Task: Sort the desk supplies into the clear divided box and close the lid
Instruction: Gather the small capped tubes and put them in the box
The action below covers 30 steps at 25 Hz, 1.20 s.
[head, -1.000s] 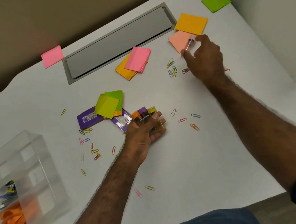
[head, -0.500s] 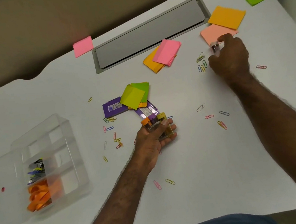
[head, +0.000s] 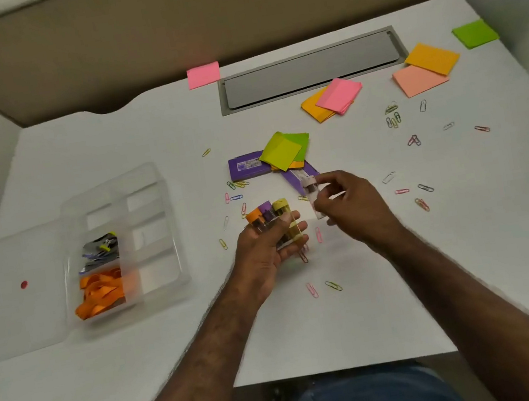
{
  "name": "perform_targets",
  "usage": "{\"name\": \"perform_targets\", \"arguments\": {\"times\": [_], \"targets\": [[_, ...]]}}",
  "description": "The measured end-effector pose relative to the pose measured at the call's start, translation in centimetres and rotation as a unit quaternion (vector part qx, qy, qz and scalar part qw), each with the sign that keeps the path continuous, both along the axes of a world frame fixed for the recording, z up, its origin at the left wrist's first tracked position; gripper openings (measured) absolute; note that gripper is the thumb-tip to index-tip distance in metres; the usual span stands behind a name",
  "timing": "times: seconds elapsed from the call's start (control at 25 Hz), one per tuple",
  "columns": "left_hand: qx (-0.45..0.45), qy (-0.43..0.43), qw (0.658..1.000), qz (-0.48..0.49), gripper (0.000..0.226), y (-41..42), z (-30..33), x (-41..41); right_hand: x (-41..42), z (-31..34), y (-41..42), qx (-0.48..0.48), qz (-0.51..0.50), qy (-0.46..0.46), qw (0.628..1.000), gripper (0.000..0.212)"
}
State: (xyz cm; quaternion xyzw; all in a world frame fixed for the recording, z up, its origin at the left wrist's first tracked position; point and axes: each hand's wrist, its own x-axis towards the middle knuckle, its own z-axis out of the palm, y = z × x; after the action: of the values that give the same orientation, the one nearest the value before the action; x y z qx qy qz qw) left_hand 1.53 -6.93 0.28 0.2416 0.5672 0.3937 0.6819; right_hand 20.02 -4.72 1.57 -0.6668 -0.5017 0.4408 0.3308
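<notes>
**Both hands hold small capped tubes**

Your left hand (head: pixel 268 244) curls round three small tubes (head: pixel 271 216) capped orange, purple and yellow. Your right hand (head: pixel 348 204) pinches a clear tube (head: pixel 313 197) just beside them.

The clear divided box (head: pixel 151 218) sits to the left with its lid (head: pixel 11 296) laid open; one compartment holds orange bands (head: pixel 101 292), another dark clips (head: pixel 99 249).

Paper clips (head: pixel 393 117), sticky note pads (head: pixel 338 95) and purple boxes (head: pixel 247 167) lie scattered across the white bench (head: pixel 142 358).

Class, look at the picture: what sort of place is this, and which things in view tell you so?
Probably an office cubicle: a white desk with a grey cable tray cover, tan partition walls, and scattered sticky notes and paper clips.
</notes>
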Motion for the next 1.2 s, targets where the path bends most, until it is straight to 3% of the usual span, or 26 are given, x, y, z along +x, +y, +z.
{"name": "perform_targets", "arguments": {"times": [0.16, 0.64, 1.2], "targets": [[0.036, -0.013, 0.999, 0.002, 0.042, -3.9, 1.2, -5.3, -6.4, 1.5, -4.4, -0.021, 0.050, 0.060, 0.997, 0.035], [0.071, -0.015, 0.996, 0.055, 0.042, -12.2, 2.3, -17.9, -19.2, 2.8, -10.7, -0.006, 0.133, 0.063, 0.989, 0.039], [0.066, 0.026, 0.993, 0.097, 0.034, -5.8, 3.6, -26.7, -27.7, 2.3, -2.9, -0.035, 0.170, 0.154, 0.973, 0.043]]}}
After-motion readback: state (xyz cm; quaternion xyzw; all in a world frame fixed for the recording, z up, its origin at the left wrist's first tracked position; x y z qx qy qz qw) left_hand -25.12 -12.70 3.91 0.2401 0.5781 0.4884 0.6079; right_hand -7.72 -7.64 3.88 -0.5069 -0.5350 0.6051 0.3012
